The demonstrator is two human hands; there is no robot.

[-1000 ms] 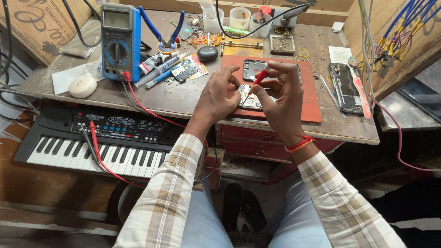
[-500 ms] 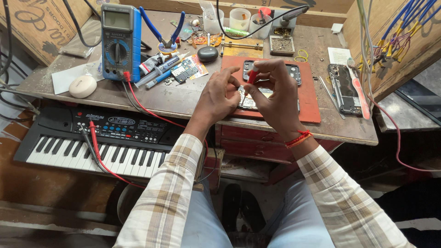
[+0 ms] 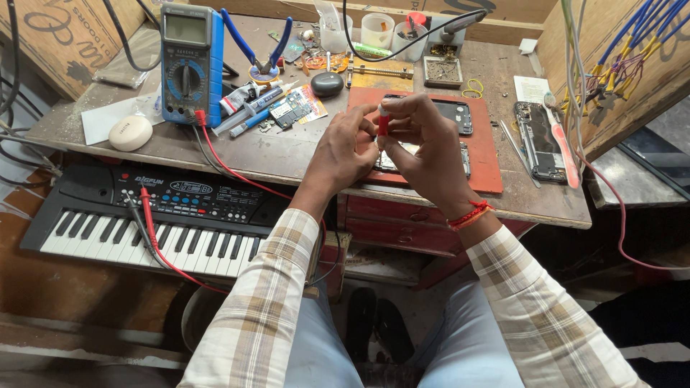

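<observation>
A small red tool (image 3: 383,122) is pinched upright between the fingertips of the right hand (image 3: 424,147) and left hand (image 3: 343,152), above an opened phone (image 3: 424,154) on the red mat (image 3: 483,154). The phone is not yet reassembled; another phone (image 3: 540,141) lies aside.

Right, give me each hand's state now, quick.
Left hand: fingers curled, tips at the small red tool.
Right hand: closed, pinching the small red tool above the red mat.
</observation>
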